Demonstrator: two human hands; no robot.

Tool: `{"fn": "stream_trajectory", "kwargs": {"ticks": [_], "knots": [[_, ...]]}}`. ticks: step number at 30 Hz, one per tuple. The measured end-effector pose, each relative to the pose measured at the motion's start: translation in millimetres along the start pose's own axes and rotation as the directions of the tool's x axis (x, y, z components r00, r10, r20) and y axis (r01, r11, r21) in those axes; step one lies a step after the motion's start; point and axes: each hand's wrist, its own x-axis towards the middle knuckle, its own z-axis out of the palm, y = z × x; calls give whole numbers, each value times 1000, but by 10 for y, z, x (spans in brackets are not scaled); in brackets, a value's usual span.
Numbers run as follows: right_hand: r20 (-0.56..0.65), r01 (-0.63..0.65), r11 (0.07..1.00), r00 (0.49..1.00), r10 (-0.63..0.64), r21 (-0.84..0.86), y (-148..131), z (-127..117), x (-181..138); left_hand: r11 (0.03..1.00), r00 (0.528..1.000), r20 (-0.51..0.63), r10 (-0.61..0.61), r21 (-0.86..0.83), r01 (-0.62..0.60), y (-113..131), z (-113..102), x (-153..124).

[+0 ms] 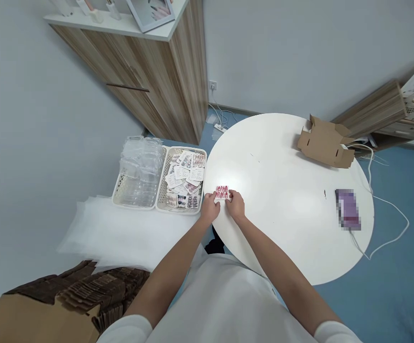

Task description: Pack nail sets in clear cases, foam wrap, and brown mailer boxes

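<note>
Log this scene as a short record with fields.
surface: round white table
left hand: pinches the left edge of the nail card
right hand: pinches its right edge
card position: at the table's near-left edge
left of table: basket of clear cases; basket of nail cards
far side of table: cardboard box
right side of table: blurred phone, cable attached

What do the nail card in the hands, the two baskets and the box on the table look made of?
Nail card, held by left hand and right hand: glossy red-pink nails, likely plastic, on a white backing, probably card.
Baskets: white perforated walls, apparently moulded plastic, matte.
Box: brown, matte, folded flaps, so cardboard.
</note>
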Motion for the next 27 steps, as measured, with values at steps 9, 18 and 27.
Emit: {"fn": "stream_trajectory", "kwargs": {"ticks": [9, 18, 27], "knots": [[12, -2, 998, 1000, 3, -70, -31, 9, 17, 998, 999, 17, 33, 50, -34, -40, 34, -15], [68, 9, 997, 998, -14, 81, 27, -52, 14, 996, 997, -5, -75, -39, 74, -19, 39, -38], [223, -3, 906, 970, -101, 423, 354, -377, -500, 969, 992, -87, -95, -236, 72, 24, 186, -526]]}}
